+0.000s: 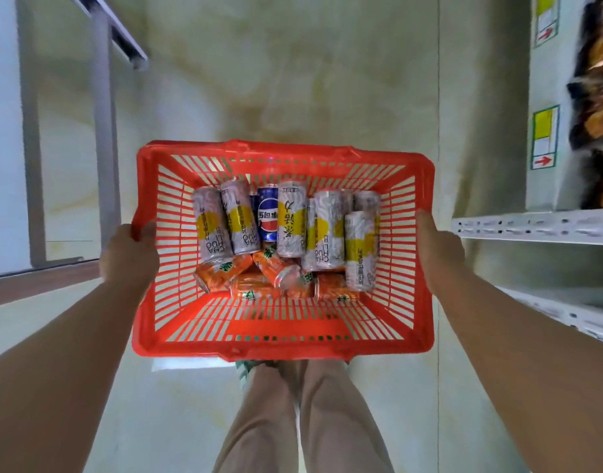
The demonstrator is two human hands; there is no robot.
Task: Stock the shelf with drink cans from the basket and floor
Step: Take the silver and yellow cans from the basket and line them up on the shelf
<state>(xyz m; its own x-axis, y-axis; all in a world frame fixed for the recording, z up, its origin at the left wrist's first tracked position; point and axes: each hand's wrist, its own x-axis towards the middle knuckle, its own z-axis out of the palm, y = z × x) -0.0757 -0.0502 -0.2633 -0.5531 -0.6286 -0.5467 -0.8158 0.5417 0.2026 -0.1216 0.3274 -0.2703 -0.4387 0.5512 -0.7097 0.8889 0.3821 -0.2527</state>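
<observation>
Left hand (129, 257) and right hand (440, 247) each grip a side rim of the red basket (283, 349). Drink cans (245, 220) all lie inside it. No cans visible on the white shelf (532, 227) at right. Stocking apparently not begun.

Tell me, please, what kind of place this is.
Probably a shop or supermarket aisle. A red plastic shopping basket holds many drink cans, white metal shelves stand at the right, and yellow labels with red arrows sit on the shelving above.
</observation>
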